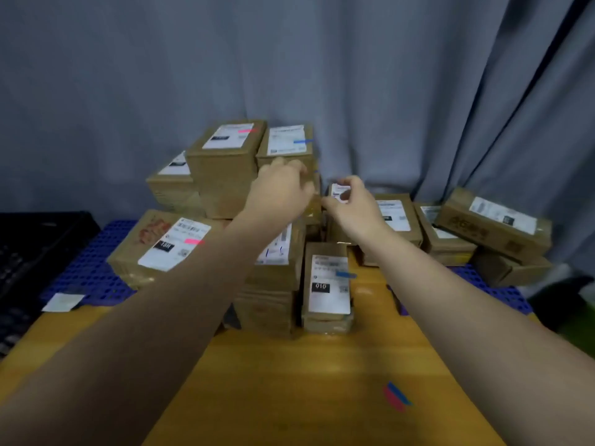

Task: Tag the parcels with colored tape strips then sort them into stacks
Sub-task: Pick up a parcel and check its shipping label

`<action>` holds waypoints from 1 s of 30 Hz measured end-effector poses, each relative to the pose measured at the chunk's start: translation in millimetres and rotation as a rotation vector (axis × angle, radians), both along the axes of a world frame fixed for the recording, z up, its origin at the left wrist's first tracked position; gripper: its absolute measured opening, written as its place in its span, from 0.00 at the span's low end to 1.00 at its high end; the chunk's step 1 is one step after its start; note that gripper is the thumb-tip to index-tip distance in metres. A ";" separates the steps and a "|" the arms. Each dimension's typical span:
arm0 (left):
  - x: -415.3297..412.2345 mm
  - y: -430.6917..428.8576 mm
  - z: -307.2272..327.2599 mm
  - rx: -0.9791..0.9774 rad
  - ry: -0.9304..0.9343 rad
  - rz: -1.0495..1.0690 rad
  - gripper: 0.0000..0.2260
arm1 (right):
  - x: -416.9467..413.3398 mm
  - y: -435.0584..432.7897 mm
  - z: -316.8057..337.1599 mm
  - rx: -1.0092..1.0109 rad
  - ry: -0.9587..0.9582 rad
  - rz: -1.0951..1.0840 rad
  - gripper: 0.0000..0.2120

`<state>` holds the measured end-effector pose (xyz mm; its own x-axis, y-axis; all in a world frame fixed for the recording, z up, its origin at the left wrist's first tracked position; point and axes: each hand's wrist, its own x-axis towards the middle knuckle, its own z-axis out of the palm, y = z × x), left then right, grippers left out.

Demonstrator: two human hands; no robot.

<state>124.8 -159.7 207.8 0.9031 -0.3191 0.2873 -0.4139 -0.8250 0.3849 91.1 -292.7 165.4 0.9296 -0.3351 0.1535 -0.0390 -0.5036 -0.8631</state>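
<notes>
Starting at nine o'clock, a black crate (pixel 38 239) sits off the table edge, beside a blue perforated mat (pixel 96 278) with a white scrap of paper (pixel 62 302) on its near edge. On that mat lies a flat parcel (pixel 161 246) already tagged with a pink strip (pixel 194 242). Behind it, toward eleven o'clock, a tall stack is topped by a pink-tagged box (pixel 225 156) and, just beside it, a blue-tagged box (pixel 286 143).

At the centre, the left hand (pixel 280 188) reaches to the side of that stack, fingers curled, though whether it grips anything I cannot tell. The right hand (pixel 351 204) pinches a small parcel (pixel 339 191) at twelve o'clock, thumb and fingertips closed on it. Nearer, at six o'clock of the hands, a narrow parcel (pixel 326 284) carries a blue strip (pixel 346 274).

Toward three o'clock, several untagged parcels (pixel 492 220) lie in a loose heap.

Judging by this, the step is picking up the small parcel for tagging or sorting; the next move calls for lifting it clear without nudging the stacks on either side.

Spare tape strips (pixel 396 395), red and blue, rest on the wooden table (pixel 289 397) at five o'clock. Motion blur hides the labels' print, and the left forearm covers the middle stack.
</notes>
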 end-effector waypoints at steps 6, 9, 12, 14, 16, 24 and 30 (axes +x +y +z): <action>5.2 -62.8 0.9 -0.097 0.102 -0.174 0.12 | -9.9 -70.3 2.7 -0.072 0.119 -0.122 0.19; -4.0 -98.7 -22.6 -0.147 0.171 -0.237 0.11 | -15.9 -115.2 -17.0 -0.072 0.181 -0.161 0.19; -9.8 -137.7 -54.2 -0.249 0.349 -0.216 0.07 | -22.9 -161.2 -41.3 -0.070 0.284 -0.134 0.20; -9.0 -161.4 -78.3 -0.337 0.507 -0.140 0.09 | -25.1 -189.8 -54.7 -0.067 0.345 -0.094 0.21; -4.8 -180.4 -101.5 -0.408 0.625 -0.035 0.16 | -22.7 -212.0 -66.1 -0.057 0.382 -0.049 0.21; 45.4 -216.2 -172.5 -0.435 0.939 0.204 0.38 | 29.1 -243.7 -122.2 0.265 0.524 0.119 0.25; 41.4 -223.7 -191.7 -0.634 0.908 0.354 0.30 | 29.3 -246.6 -156.9 0.361 0.457 -0.029 0.27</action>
<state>166.2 -383.4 16.1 0.8688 -0.0388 -0.4937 0.4411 -0.3924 0.8071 120.4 -539.3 8.5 0.8642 -0.3178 -0.3902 -0.4576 -0.1738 -0.8720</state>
